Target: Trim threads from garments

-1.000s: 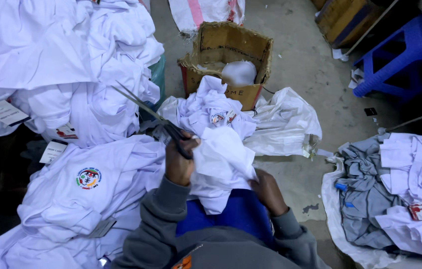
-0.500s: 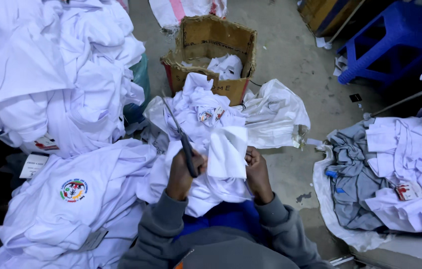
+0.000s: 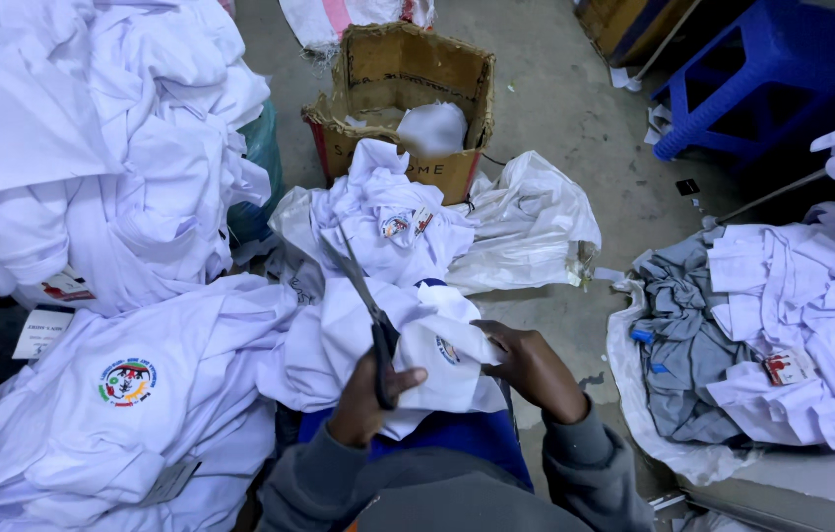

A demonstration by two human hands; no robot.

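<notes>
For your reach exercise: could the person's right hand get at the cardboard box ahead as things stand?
Probably not freely: the right hand grips the white shirt on the lap, and a heap of shirts lies between it and the box.

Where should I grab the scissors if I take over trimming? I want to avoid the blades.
Take the scissors by the dark handle loops at the near end, where the left hand grips them, coming from the person's side. The blades point up and away over the white shirt that the right hand steadies.
</notes>
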